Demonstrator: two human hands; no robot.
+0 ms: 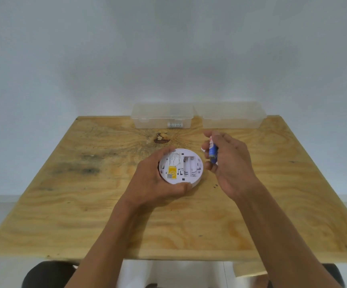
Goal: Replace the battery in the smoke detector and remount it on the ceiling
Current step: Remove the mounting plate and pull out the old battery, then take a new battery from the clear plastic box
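Observation:
A round white smoke detector (186,166) lies back side up over the middle of the wooden table (85,204). Its battery bay shows two bare slots, beside a yellow label. My left hand (153,183) grips the detector by its left and near rim. Just to the right, my right hand (228,163) holds blue batteries (213,151), pinched upright between thumb and fingers. How many batteries it holds I cannot tell. The batteries hover a little right of the detector, apart from it.
Two clear plastic boxes stand at the table's far edge: the left box (145,116) with small white batteries (175,124) inside, and the right box (233,117). A dark knot (161,138) marks the wood behind the detector. A pale wall rises beyond.

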